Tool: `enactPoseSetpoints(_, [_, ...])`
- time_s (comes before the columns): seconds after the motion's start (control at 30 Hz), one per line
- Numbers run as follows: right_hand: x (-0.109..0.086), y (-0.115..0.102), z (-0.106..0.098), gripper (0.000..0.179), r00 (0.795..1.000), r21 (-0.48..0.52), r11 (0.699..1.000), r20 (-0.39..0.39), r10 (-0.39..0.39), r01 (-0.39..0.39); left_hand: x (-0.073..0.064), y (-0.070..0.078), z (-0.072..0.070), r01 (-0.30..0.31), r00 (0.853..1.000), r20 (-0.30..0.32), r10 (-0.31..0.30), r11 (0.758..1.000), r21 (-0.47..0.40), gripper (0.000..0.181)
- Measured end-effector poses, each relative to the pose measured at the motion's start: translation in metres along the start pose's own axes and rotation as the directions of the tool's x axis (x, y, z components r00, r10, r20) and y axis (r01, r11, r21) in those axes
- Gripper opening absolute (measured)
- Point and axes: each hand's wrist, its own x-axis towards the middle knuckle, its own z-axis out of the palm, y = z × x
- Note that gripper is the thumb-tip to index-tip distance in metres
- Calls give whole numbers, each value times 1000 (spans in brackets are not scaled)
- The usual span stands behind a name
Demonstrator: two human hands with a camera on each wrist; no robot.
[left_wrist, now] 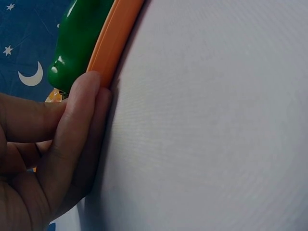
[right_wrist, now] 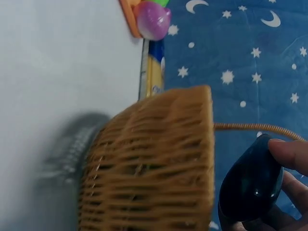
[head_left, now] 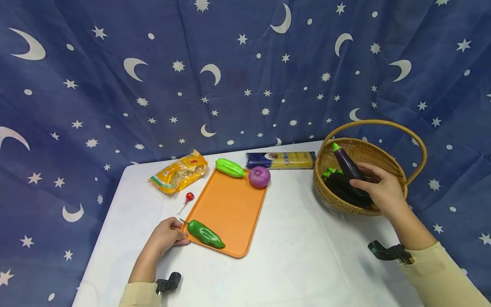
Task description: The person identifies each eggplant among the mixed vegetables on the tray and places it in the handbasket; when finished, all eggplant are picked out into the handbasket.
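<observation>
My right hand (head_left: 377, 187) holds a dark purple eggplant (head_left: 346, 163) with a green tip, up at the wicker basket (head_left: 333, 198). More dark eggplants (head_left: 341, 187) with green stems lie inside the basket, partly hidden by the hand. In the right wrist view, the held eggplant (right_wrist: 252, 183) shows its glossy round end beside the basket's rim. At the near left corner of an orange tray (head_left: 230, 209), my left hand (head_left: 166, 234) pinches the edge. A green pepper (head_left: 206, 233) lies on the tray close to those fingers (left_wrist: 86, 96).
A bumpy green vegetable (head_left: 230, 167) and a purple onion (head_left: 259, 176) sit at the tray's far end. Behind is a blue and yellow pasta pack (head_left: 281, 160). Left of the tray lie a yellow food bag (head_left: 180, 172) and a red lollipop (head_left: 189, 197). A starry curtain (head_left: 245, 85) hangs behind.
</observation>
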Motion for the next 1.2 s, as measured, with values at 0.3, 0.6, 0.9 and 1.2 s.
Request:
enactPoseSetpoints(0.3, [6, 18, -10, 71, 1000, -60, 998, -4, 25, -26, -2, 0, -3, -1, 1000, -8, 1, 1000, 16, 23])
enactPoseSetpoints(0.6, [12, 31, -20, 68, 1000, -159, 987, -8, -12, 11, -2, 1, -3, -1, 1000, -4, 1, 1000, 24, 23])
enactPoseSetpoints(0.9, [15, 38, -29, 64, 1000, -354, 935, -23, -18, 9, -2, 2, -2, 9, 1000, -6, -9, 1000, 22, 23])
enactPoseSetpoints(1.2, [21, 40, -32, 60, 998, -465, 883, 1, -68, 61, -3, 4, 0, -7, 1000, 1, 7, 999, 45, 23])
